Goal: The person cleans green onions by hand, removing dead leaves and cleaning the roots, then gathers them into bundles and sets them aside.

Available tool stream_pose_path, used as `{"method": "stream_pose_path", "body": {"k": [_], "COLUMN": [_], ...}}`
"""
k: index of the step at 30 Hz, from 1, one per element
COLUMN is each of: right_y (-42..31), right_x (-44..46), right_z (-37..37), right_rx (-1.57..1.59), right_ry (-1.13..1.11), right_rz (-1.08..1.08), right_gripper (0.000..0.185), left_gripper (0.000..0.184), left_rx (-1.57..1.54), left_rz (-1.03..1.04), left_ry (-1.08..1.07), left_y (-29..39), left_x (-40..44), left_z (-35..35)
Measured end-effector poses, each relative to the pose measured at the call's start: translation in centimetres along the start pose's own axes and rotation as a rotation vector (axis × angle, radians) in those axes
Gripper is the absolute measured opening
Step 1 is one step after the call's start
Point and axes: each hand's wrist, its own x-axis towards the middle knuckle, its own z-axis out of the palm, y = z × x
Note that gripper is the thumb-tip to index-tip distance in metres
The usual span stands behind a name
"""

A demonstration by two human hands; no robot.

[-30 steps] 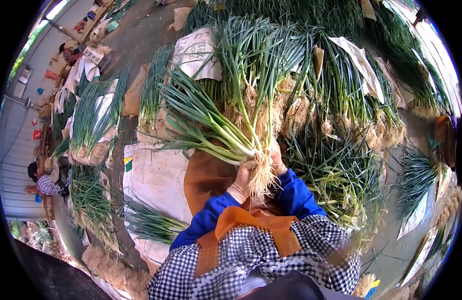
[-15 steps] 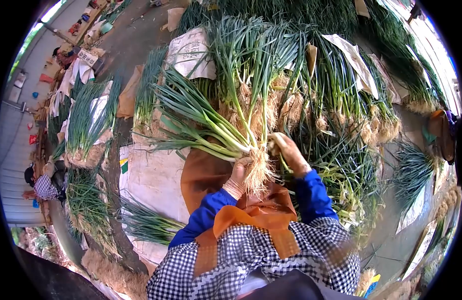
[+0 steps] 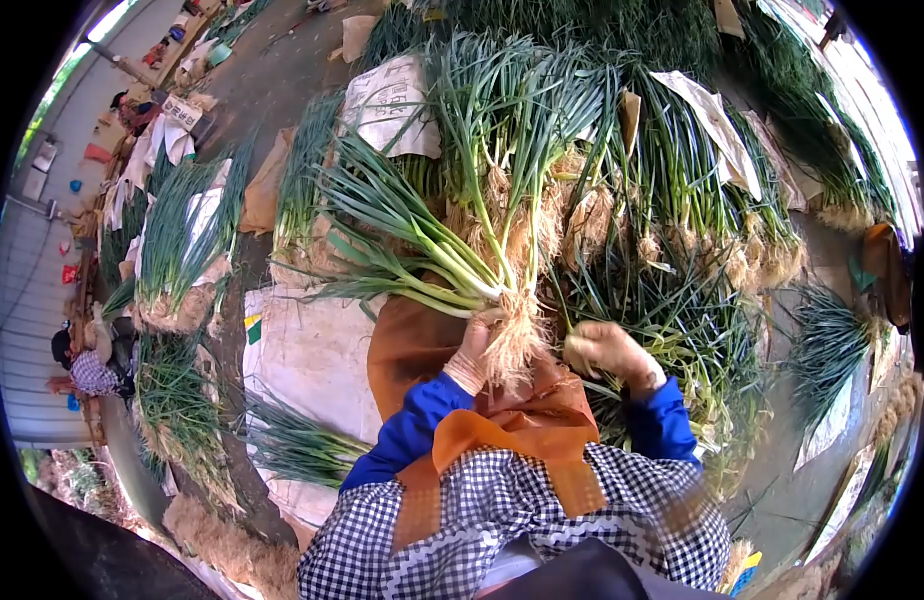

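In the head view, my left hand (image 3: 474,352) is closed round the base of a bunch of green onions (image 3: 444,262). Their leaves fan out up and to the left. Pale stringy roots (image 3: 517,335) hang down beside that hand, over the orange apron (image 3: 412,345). To the right of the roots, my right hand (image 3: 610,352) is apart from the bunch with its fingers curled in. A thin green strand shows by its fingertips; what they hold is too small to make out. Loose leaves (image 3: 692,355) lie heaped beyond this hand.
Rows of green onions (image 3: 672,170) with roots lie ahead, some partly under white sacks (image 3: 392,105). A small bunch (image 3: 302,440) rests on a pale sheet (image 3: 302,345) to the left. More bundles (image 3: 187,250) line the far left, near another person (image 3: 94,370).
My right hand has moved down and to the right, away from the stems and roots. My left hand keeps hold of the green onions in nearly the same place.
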Motion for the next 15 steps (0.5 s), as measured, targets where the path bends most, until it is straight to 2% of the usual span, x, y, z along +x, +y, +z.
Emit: {"method": "stream_pose_path", "body": {"k": [1,3,5,6,7,8,9,10,11,13,15], "right_y": [2.8,2.5,-0.8,-2.8,-5.2,-7.6,-10.4,-13.4,-14.2,-16.9,-15.3], "right_x": [1.4,3.4,5.4,6.2,7.2,8.4,9.1,9.9,12.2,12.2,17.4], "right_z": [-0.7,-0.7,0.9,2.2,4.0,5.0,7.0,8.1,9.7,11.9,11.5], "right_rx": [-0.359,-0.614,0.032,0.088,0.102,-0.042,-0.080,-0.349,-0.461,-0.837,-0.923], "right_ry": [0.281,0.559,0.411,0.369,0.343,0.293,0.355,0.409,0.351,0.439,0.543], "right_rz": [-0.225,-0.188,-0.303,-0.376,-0.483,-0.643,-0.833,-1.056,-1.049,-1.118,-1.170], "right_gripper": [0.025,0.028,0.028,0.032,0.041,0.053,0.060,0.067,0.066,0.059,0.041], "left_gripper": [0.026,0.032,0.039,0.049,0.044,0.039,0.036,0.034,0.033,0.030,0.028], "left_rx": [-0.009,-0.129,-0.198,-0.080,-0.146,-0.213,-0.115,-0.089,-0.074,-0.046,-0.034], "left_rz": [-0.065,-0.084,-0.072,-0.052,0.006,0.063,0.230,0.286,0.305,0.326,0.336], "left_ry": [0.004,-0.093,-0.182,-0.307,-0.311,-0.319,-0.249,-0.279,-0.352,-0.457,-0.521], "left_y": [0.6,2.4,4.7,6.5,7.7,8.9,9.7,10.9,11.8,13.6,14.7], "left_x": [-0.9,-3.2,-6.5,-8.3,-9.0,-9.7,-11.6,-12.9,-14.2,-16.5,-17.9], "left_z": [1.4,4.4,8.3,9.5,11.5,13.6,16.8,18.5,19.8,21.7,22.7]}}
